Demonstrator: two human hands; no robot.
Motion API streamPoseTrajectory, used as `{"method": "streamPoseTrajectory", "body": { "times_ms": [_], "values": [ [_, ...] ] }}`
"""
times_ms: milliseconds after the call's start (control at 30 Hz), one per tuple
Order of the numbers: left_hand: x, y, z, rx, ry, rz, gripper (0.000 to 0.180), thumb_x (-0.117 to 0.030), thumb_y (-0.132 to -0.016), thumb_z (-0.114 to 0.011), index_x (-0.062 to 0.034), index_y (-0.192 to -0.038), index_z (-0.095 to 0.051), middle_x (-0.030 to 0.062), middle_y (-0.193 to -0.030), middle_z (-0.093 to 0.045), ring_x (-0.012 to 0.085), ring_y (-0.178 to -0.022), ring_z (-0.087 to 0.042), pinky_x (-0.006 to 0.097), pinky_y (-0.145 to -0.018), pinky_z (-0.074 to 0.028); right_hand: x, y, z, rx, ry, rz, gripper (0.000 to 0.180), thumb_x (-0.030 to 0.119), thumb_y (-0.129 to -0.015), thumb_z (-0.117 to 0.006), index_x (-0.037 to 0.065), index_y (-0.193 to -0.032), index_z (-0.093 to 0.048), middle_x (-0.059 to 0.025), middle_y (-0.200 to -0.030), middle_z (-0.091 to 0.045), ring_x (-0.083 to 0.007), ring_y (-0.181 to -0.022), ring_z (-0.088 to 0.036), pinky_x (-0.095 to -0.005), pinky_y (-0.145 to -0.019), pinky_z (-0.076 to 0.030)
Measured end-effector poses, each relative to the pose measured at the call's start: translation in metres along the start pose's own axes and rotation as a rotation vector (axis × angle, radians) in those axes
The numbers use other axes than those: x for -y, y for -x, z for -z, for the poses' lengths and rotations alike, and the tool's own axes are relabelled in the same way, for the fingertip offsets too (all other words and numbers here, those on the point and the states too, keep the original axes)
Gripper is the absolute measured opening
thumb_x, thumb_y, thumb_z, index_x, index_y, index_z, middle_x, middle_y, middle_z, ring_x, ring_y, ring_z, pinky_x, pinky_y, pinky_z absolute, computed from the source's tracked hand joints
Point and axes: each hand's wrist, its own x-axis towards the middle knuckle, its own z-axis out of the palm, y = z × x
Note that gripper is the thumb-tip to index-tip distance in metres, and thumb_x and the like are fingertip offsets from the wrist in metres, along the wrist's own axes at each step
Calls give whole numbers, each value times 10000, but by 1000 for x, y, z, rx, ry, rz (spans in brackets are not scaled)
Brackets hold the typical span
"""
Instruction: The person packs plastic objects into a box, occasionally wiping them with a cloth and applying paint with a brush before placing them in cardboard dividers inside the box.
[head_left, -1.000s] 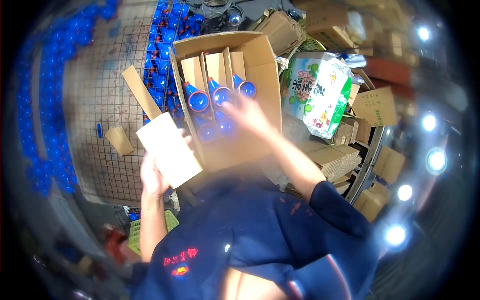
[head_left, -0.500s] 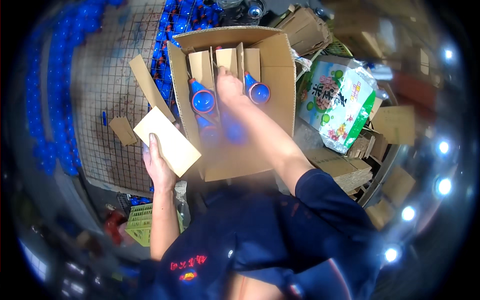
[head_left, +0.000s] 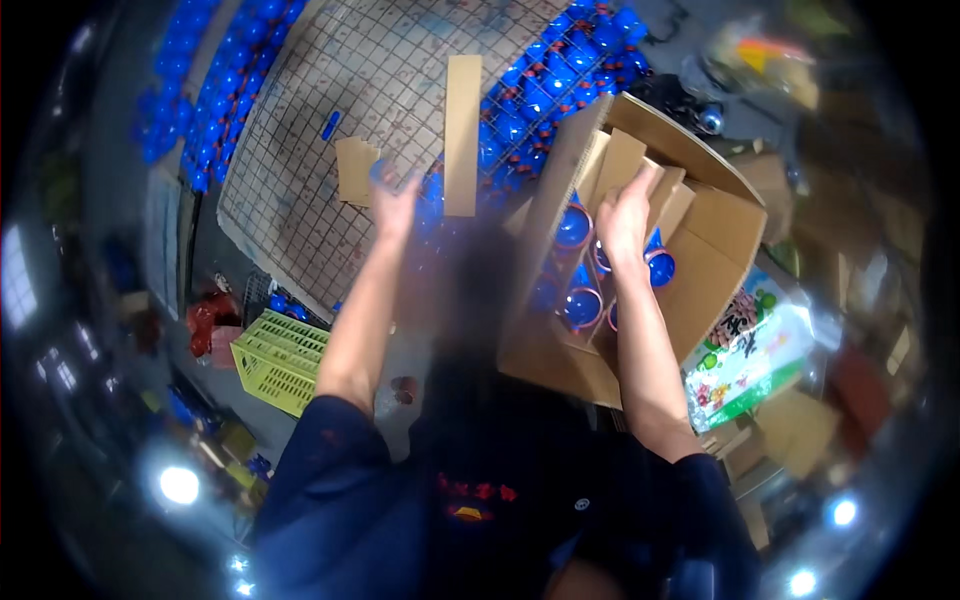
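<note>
My right hand is inside an open cardboard box, closed around the top of an upright cardboard piece. Other dividers stand beside it. Below and around that hand sit several blue round plastic things with pinkish-red rims, one of them a blue cup-like piece by the left wall. My left hand reaches over the wire-mesh table, fingers apart and somewhat blurred, beside small flat cardboard pieces. Nothing shows in its grasp.
A long cardboard strip lies on the mesh table. Blue plastic pieces with red parts heap behind the box; more line the far left. A yellow-green crate stands at lower left. A printed plastic sack lies right of the box.
My left hand no longer holds the cardboard sheet and has moved out toward the small cardboard pieces. My right hand stays inside the box. The whole view has turned, putting the box farther right.
</note>
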Motion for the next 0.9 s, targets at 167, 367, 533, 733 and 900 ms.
{"method": "streamPoseTrajectory", "body": {
  "times_ms": [167,367,533,733,900],
  "values": [
    [126,-100,32,-149,-738,293,1251,-551,-605,-866,34,-1507,-226,289,-1477,-374,420,-1373,-372,483,-1136,-326,-105,-46,-98,35,401,384,555,98,-935,-527,-21,-1441,-332,-299,-1352,-507,-432,-1244,-500,-434,-1041,-444],
    [128,-117,34,-78,-876,257,1115,-441,-689,-857,-48,-1523,-230,245,-1425,-377,427,-1286,-438,516,-1063,-394,-105,-9,-71,93,-357,-50,498,126,-1016,-512,-7,-1469,-354,-145,-1397,-503,-245,-1311,-470,-355,-1085,-400],
    [169,-122,61,-78,-706,-156,787,-156,-824,-724,44,-1473,-326,281,-1437,-435,428,-1323,-436,456,-1116,-361,-9,30,-34,-264,-377,255,491,-35,-952,-564,-20,-1419,-412,-177,-1366,-518,-268,-1226,-557,-366,-1030,-463],
    [24,-60,52,180,443,210,488,-138,-950,-643,59,-1354,-454,187,-1241,-607,275,-1070,-651,422,-888,-573,26,73,-7,-185,-245,671,281,-26,-898,-610,-54,-1178,-601,-201,-1129,-659,-334,-1060,-642,-393,-935,-500],
    [-122,92,-1,636,679,183,620,-13,-875,-615,19,-1444,-372,151,-1374,-508,285,-1231,-550,443,-1060,-460,19,107,3,-48,-471,260,410,144,-940,-646,-44,-1291,-553,-228,-1155,-644,-362,-1061,-633,-406,-923,-506]
  ]
}}
